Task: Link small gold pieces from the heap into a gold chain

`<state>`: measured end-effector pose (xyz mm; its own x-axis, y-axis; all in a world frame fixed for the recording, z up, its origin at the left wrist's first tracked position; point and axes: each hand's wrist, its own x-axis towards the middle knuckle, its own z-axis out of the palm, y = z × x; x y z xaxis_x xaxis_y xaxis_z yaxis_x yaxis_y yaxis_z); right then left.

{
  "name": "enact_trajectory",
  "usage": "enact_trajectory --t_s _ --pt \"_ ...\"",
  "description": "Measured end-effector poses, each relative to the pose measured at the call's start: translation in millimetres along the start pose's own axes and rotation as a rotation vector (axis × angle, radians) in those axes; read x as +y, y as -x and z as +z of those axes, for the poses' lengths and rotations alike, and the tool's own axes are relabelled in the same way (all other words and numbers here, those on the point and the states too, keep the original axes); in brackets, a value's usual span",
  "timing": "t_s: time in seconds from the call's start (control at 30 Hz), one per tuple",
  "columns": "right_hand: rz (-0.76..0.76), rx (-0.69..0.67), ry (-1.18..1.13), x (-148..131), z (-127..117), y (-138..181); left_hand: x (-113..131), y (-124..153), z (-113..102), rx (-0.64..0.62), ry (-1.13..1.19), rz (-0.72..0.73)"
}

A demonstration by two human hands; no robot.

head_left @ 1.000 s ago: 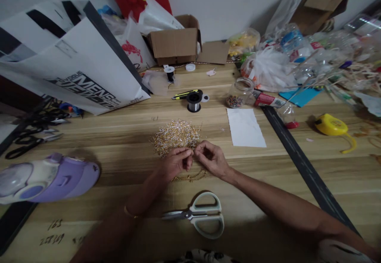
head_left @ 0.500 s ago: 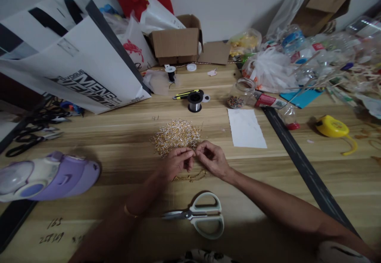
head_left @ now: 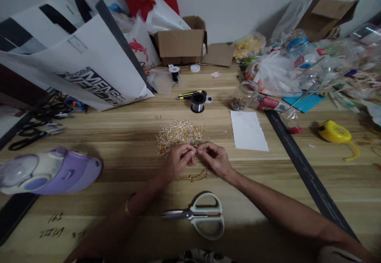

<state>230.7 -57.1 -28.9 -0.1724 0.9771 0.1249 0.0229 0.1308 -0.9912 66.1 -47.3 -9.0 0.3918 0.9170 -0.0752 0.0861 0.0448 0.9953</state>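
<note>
My left hand [head_left: 182, 159] and my right hand [head_left: 216, 160] meet fingertip to fingertip, each in a pinch. Whatever lies between the fingertips is too small to make out. Just beyond them is a heap of tiny gold and clear beaded pieces [head_left: 178, 132]. A gold chain [head_left: 193, 176] rests on the table on the near side of my hands. Closer to me lie scissors with pale green handles [head_left: 205, 215], their blades pointing left.
Beyond the heap stand a spool of wire [head_left: 197, 103], a yellow-black cutter [head_left: 186, 95] and a jar of beads [head_left: 242, 96]. White paper [head_left: 249, 131] and a yellow tape measure [head_left: 335, 132] lie to the right. At left are a purple bottle [head_left: 68, 171] and a large paper bag [head_left: 98, 60].
The whole view has shifted slightly, so things at the back sit a little further right. My hands stay together, pinching, with only small finger movement.
</note>
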Motion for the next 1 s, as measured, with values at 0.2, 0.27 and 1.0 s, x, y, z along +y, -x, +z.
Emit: enact_trajectory --t_s 0.2,0.27,1.0 --pt "0.01 0.001 -0.023 2.4 -0.4 -0.6 -2.8 1.6 0.2 0.032 -0.102 0.046" --pt "0.016 -0.006 -0.034 2.6 -0.2 -0.6 -3.5 1.4 0.2 0.042 -0.118 0.06" --pt "0.035 -0.03 -0.052 -1.3 1.2 -0.2 -1.2 1.4 0.5 0.049 -0.126 0.031"
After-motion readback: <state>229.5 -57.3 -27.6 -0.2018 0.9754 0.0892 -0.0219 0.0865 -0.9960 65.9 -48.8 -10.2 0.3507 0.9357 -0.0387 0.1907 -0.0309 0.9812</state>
